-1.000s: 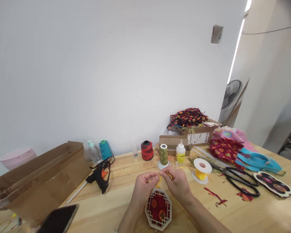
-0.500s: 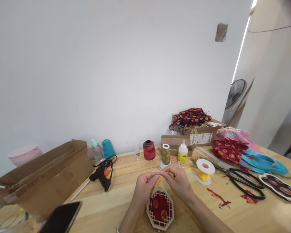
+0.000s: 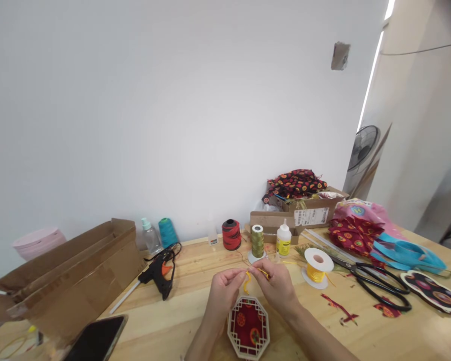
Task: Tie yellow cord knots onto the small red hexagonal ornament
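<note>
Between my two hands runs a yellow cord (image 3: pixel 247 284), with a loop of it hanging down. My left hand (image 3: pixel 225 291) pinches the cord between thumb and forefinger. From the other side my right hand (image 3: pixel 275 285) is also closed on the cord, its fingertips close to the left ones. Just below both hands lies an octagonal wooden lattice frame (image 3: pixel 248 328) backed with dark red patterned fabric. Fingers cover the exact place where the cord is gripped. A spool of yellow cord (image 3: pixel 316 271) stands to the right of my right hand.
A cardboard box (image 3: pixel 82 271), phone (image 3: pixel 95 338) and glue gun (image 3: pixel 160 276) lie on the left. Behind my hands stand a red thread spool (image 3: pixel 231 234), green spool (image 3: pixel 257 241) and glue bottle (image 3: pixel 283 239). Black-handled scissors (image 3: pixel 379 283), fabric scraps (image 3: pixel 340 308) and a blue strap (image 3: pixel 409 253) are on the right.
Both hands stay closed on the cord, almost in the same place. The view has shifted very slightly.
</note>
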`<state>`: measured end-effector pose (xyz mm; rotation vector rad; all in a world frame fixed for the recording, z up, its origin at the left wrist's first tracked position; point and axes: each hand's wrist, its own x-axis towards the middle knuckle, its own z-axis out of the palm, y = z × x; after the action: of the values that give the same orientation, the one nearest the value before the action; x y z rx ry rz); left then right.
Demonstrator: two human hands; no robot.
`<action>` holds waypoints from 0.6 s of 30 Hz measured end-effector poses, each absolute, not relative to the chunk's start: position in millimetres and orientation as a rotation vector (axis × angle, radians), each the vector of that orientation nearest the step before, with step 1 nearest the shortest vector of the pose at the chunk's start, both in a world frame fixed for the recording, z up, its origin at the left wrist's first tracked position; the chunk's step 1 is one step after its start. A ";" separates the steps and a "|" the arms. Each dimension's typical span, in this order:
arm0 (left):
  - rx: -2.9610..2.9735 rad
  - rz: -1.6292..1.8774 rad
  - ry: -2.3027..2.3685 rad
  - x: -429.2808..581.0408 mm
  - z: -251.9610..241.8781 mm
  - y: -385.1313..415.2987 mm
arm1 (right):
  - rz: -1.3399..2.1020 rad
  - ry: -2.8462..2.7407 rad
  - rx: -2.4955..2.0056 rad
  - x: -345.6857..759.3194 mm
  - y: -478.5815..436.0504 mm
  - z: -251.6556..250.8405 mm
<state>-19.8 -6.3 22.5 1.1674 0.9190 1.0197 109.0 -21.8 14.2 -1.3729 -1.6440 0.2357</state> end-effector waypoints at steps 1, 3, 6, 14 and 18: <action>1.175 1.025 0.903 -19.3 22.8 -6.4 | 0.230 -1.650 -1.370 109.0 -21.7 14.3; 1.216 1.055 0.865 -18.9 22.5 -5.8 | 0.216 -1.666 -1.362 109.0 -21.9 14.4; 1.285 1.067 0.864 -19.7 19.7 -3.6 | 0.194 -1.680 -1.348 108.7 -23.0 14.3; 1.399 1.056 0.919 -21.5 18.9 -3.0 | 0.221 -1.684 -1.360 107.8 -24.1 12.4; 1.387 1.069 0.901 -20.9 18.3 -3.4 | 0.287 -1.591 -1.356 107.9 -21.3 11.8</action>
<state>-20.9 -3.4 18.3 1.3871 0.9008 1.0691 107.9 -21.3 11.8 -1.3557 -1.5911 0.2866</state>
